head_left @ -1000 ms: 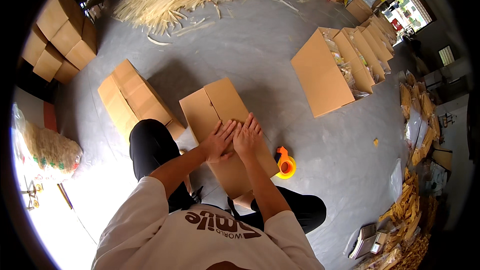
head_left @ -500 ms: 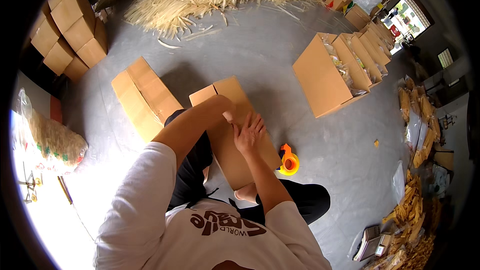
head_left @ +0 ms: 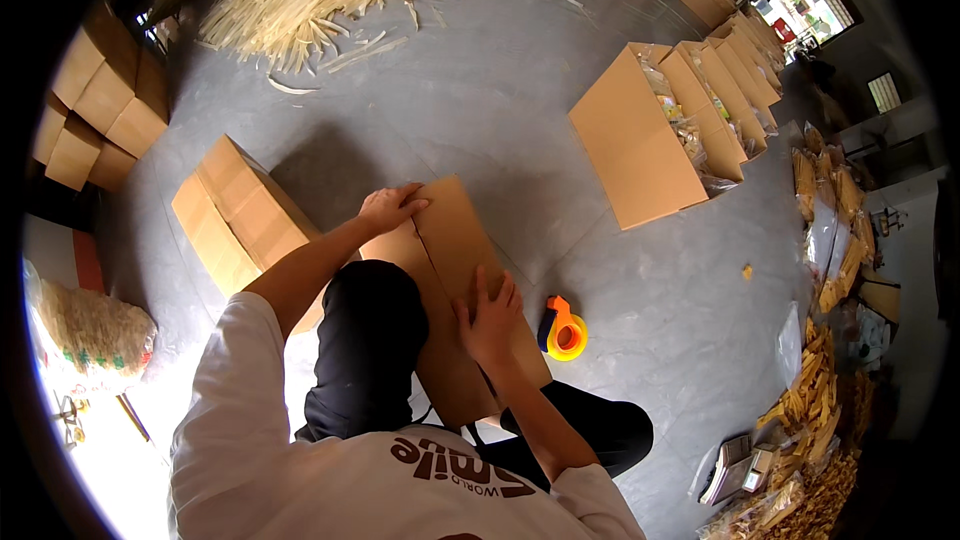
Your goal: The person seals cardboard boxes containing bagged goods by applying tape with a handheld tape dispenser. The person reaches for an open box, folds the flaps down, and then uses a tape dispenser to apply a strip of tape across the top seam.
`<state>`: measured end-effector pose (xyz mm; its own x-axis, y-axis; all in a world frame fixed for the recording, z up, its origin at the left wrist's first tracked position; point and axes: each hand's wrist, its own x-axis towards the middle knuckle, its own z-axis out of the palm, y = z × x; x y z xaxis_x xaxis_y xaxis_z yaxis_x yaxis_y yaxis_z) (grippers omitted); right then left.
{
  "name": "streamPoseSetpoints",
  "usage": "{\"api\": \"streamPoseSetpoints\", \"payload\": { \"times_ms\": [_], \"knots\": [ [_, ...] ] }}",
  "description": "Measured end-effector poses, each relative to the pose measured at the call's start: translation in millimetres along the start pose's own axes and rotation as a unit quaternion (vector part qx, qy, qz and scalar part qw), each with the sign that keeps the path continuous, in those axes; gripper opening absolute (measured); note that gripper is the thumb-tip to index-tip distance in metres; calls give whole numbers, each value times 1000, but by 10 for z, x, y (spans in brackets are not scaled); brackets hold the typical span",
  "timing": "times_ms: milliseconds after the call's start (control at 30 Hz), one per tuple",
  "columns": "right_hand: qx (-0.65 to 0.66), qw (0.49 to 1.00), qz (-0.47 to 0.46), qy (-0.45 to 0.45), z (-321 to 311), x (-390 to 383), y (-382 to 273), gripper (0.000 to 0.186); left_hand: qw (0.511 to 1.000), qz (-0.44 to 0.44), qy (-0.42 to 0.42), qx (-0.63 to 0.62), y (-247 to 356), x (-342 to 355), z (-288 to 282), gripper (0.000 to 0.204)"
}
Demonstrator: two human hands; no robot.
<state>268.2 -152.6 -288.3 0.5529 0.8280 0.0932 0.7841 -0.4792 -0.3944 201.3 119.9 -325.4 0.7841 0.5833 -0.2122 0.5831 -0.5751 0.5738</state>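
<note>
A closed cardboard box (head_left: 460, 240) lies in front of me between my black-trousered legs, its top flaps meeting along a lengthwise seam. My left hand (head_left: 388, 208) grips its far-left end, fingers bent over the flap's edge. Lower down, my right hand (head_left: 488, 325) lies on the top with fingers spread. An orange tape dispenser with a roll of yellow tape (head_left: 565, 335) rests on the floor just right of the box. Another taped, closed carton (head_left: 235, 205) lies to the left, partly behind my left forearm.
A row of open cartons holding bagged goods (head_left: 635, 140) stands at the far right. Stacked cartons (head_left: 105, 105) are at left, loose pale strips (head_left: 310, 5) at the back. Bundles of yellow material (head_left: 805, 380) line the right; a plastic-wrapped bundle (head_left: 90, 320) sits at left.
My left hand has moved up the box to its far end. My right hand has shifted lower, fingers still spread. My left knee now shows beside the box.
</note>
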Motion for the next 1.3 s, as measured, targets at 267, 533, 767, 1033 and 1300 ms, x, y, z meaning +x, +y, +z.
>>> {"api": "streamPoseSetpoints", "payload": {
  "times_ms": [267,533,767,1033,1300],
  "knots": [
    [405,858,272,161,-234,1096,1836,61,996,70,60,18,167,-25,32,41],
    [514,741,384,-198,335,751,586,62,987,64,135,60,-45,-127,76,30],
    [463,838,290,-10,741,547,1266,52,997,-3,52,61,102,33,63,35],
    [-111,877,460,-84,511,-449,2386,61,992,36,96,76,34,44,138,39],
    [-180,933,289,-119,927,-826,2238,79,995,19,74,58,8,-70,17,37]
  ]
}}
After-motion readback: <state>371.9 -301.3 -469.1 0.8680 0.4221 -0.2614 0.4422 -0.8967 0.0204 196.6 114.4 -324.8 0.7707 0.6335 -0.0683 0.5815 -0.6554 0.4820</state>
